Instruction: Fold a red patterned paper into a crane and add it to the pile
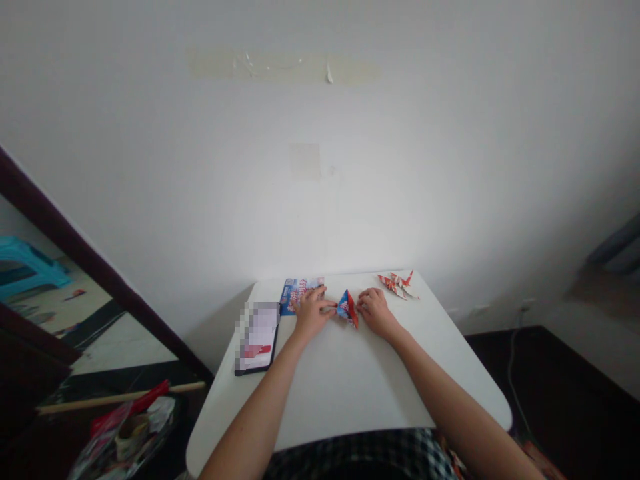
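- Checked dark-and-pale cloth [360, 453] lay nearest, along the bottom edge, just in front of the bench; two bare forearms reached past it, one on each side.
- Left hand [314, 308]: fingers fanned out, thumb and a fingertip at the near side of the paper; whether this grip pinched it, I could not tell.
- Right hand [374, 308]: fingers curled and bunched at the opposite side; whether this grip pressed on the paper or only touched it, I could not tell.
- Folded paper piece [346, 307], blue and red with pale print, stood between the two hands on the far half of the bench; its top came to a point.
- Printed sheet [289, 300], mostly blue, lay behind the left hand and partly under it; a phone [259, 337] lay left of that hand, its screen lit and partly blurred into blocks.
- Red-and-white folded paper [395, 285], with pointed ends, rested beyond the right hand, near the far right corner.
- White bench [340, 393], round-cornered, bore all these; its far edge ran beside a pale wall [450, 147], which carried a yellowish band [280, 65].
- Farther left, a dark slanting frame [50, 217] showed a blue stool [33, 265]; below it lay a pale stick [125, 397].
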A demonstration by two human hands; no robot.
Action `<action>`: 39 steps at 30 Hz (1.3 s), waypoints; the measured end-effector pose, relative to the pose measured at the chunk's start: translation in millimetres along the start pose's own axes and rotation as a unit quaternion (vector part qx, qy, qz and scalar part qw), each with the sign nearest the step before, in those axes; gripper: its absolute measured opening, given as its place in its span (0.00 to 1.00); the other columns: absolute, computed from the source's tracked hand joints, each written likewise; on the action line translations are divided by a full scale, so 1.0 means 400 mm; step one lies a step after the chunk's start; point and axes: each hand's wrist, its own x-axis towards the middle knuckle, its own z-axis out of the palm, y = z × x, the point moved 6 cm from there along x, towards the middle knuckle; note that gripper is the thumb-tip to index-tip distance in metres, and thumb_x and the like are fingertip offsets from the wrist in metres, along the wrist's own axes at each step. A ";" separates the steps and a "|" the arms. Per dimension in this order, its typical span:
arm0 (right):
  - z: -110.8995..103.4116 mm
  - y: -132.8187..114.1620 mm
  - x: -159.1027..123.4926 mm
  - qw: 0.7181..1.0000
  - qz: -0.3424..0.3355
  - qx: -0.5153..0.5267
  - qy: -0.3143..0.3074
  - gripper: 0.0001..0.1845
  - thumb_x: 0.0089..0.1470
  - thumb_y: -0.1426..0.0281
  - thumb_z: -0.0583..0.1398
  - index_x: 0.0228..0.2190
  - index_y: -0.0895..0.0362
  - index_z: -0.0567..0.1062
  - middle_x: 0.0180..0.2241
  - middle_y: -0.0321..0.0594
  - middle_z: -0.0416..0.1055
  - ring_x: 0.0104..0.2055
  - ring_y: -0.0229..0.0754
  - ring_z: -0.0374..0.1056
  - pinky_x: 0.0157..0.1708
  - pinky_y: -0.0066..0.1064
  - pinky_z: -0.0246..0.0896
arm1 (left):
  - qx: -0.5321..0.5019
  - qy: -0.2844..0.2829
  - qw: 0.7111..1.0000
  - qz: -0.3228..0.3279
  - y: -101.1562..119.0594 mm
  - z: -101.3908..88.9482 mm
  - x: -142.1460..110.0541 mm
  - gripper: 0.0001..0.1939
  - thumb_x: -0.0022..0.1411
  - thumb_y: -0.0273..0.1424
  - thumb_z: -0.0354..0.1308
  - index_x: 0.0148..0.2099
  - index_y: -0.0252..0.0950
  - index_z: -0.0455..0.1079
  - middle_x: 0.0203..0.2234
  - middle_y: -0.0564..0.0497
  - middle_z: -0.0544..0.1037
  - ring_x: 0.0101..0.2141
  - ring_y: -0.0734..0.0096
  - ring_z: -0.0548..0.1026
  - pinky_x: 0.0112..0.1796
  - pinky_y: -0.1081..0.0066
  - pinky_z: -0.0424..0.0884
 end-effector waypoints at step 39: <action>-0.001 -0.027 -0.009 0.999 -0.025 0.040 0.006 0.04 0.61 0.71 0.62 0.36 0.56 0.79 0.46 0.47 0.74 0.55 0.51 0.63 0.56 0.44 0.60 | 0.027 0.010 1.000 0.001 0.015 0.026 -0.018 0.06 0.61 0.38 0.68 0.42 0.51 0.83 0.63 0.52 0.74 0.66 0.42 0.61 0.64 0.24 0.38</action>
